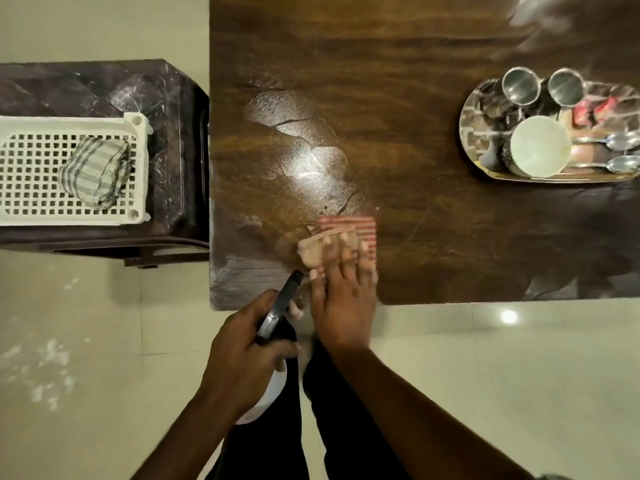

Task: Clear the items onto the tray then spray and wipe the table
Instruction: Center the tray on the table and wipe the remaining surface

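Two hands show low in my head view. The right hand (343, 306), fingers straight and spread, presses flat on a red-striped cloth (360, 227) near the close edge of the wooden table (415, 220), toward 6 o'clock. Just beside it, at 7 o'clock, the left hand (242, 348) is curled tight round a spray bottle (277, 317) at its black trigger head. Wet streaks (298, 133) shine beyond the cloth. At 3 o'clock I see the steel tray (479, 133) holding two tumblers (520, 85), a white bowl (540, 146) and spoons (620, 142).
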Motion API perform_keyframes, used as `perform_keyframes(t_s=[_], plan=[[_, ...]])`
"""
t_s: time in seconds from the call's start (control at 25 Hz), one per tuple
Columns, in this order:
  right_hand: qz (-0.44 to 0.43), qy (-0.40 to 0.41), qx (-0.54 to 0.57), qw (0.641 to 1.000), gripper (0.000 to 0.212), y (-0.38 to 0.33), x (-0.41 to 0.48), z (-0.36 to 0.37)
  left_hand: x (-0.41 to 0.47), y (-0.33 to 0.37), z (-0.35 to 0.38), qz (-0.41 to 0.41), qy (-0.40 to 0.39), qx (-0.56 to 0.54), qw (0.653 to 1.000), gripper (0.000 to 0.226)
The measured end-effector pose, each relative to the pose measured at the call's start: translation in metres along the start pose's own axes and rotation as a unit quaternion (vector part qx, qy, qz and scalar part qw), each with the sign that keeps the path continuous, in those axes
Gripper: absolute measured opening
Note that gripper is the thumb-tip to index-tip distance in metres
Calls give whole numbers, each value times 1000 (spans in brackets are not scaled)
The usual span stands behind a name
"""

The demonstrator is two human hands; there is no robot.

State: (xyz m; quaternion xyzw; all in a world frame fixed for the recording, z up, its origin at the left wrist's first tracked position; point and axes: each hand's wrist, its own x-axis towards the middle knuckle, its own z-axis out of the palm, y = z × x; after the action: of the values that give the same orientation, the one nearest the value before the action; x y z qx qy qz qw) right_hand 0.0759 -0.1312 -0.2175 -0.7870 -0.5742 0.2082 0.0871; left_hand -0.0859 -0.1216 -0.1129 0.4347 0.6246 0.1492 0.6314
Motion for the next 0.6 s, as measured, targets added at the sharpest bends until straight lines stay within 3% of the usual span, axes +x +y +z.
perform_keyframes(t_s=[0.08,0.16,0.24,0.32,0.44,0.48,0.52,0.6], plan=[[-208,-76,-52,974,60,34,-23,-1,-6,-4,0,-5,5,9,1000,49],[-323,-90,-123,934,59,95,-27,-20,-11,-10,1,-15,-8,4,1000,45],[-265,-66,-136,952,60,154,-32,-44,-16,-16,2,-20,-15,-9,1000,38],[-124,-12,-87,988,58,181,-45,-61,-23,-21,1,-24,2,-24,999,42],[110,71,-4,991,58,123,-62,-36,-28,-33,-5,-30,39,-42,998,50],[151,85,12,985,59,89,-64,-21,-30,-36,-7,-32,50,-53,997,50],[150,80,20,985,59,54,-67,-7,-33,-39,-10,-33,57,-63,996,51],[49,16,4,999,62,-11,-71,23,-36,-40,-18,-27,67,-70,995,50]])
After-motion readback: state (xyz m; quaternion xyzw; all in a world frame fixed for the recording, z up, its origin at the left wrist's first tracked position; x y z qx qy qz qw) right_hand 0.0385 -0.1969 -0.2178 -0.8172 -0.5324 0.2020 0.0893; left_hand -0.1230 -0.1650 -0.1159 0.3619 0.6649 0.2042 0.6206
